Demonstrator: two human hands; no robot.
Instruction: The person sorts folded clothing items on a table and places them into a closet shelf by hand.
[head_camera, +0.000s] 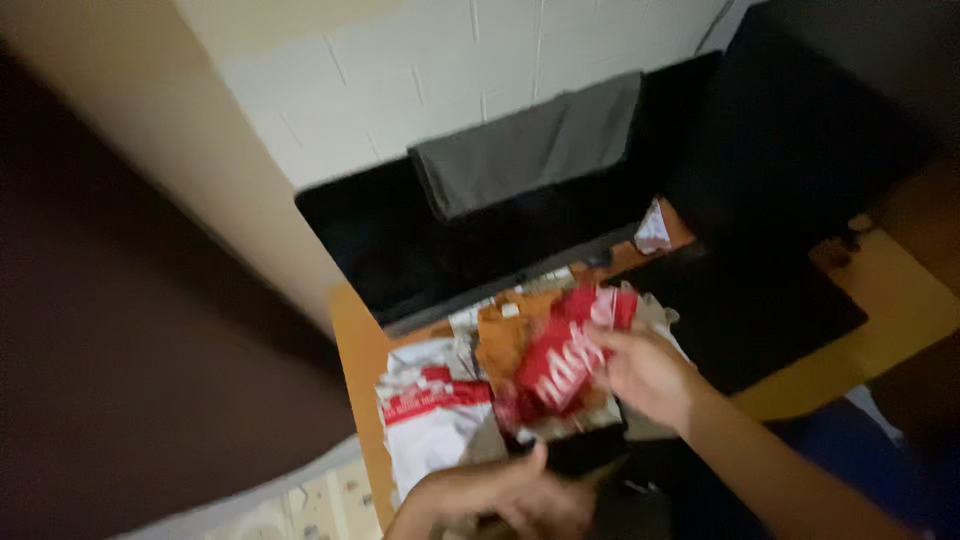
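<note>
My right hand (645, 372) grips a crumpled red and white wrapper (560, 362) above a pile of packaging on a wooden desk (352, 350). Under the wrapper lie an orange-brown piece (503, 335) and a white and red plastic bag (432, 420). My left hand (520, 492) is low at the front of the pile, blurred, with fingers curled beside a dark object (580, 455); whether it holds anything is unclear.
A black monitor or screen (420, 235) stands at the back of the desk with a grey cloth (525, 145) draped over it. A black mat (750, 310) covers the desk's right part. A small crumpled paper (652, 232) lies behind. A cream wall rises to the left.
</note>
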